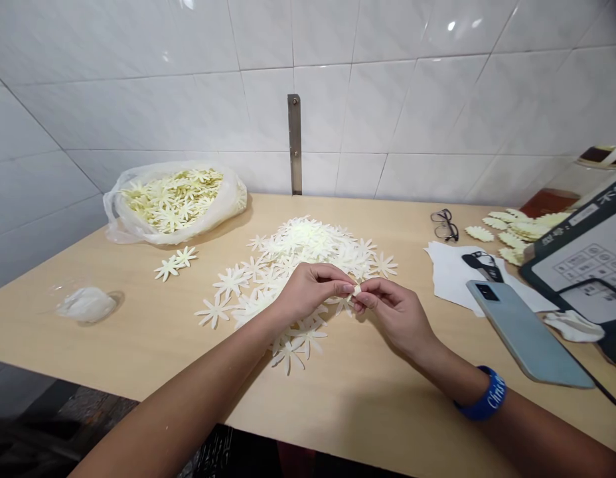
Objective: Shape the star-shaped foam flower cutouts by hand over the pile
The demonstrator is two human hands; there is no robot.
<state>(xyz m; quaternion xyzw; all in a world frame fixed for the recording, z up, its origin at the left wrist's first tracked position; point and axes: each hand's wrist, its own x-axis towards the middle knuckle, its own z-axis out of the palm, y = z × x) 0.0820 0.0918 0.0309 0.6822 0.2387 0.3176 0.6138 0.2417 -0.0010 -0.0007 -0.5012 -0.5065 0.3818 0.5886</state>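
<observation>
My left hand point(312, 289) and my right hand point(395, 312) meet above the front right side of a pile of pale, star-shaped flower cutouts point(308, 242). Between the fingertips of both hands is a small cream-white piece point(356, 291), pinched from either side. Its exact shape is mostly hidden by the fingers. Several cutouts lie spread under my left hand and forearm. A blue wristband point(487, 397) circles my right wrist.
An open plastic bag point(233, 199) of yellowish cutouts stands back left, with loose cutouts point(176, 262) before it. A wrapped white lump point(86, 304) lies left. At right are glasses point(445, 226), a phone point(532, 335), paper point(445, 269), scalloped pieces point(530, 232) and a dark-edged box point(587, 252).
</observation>
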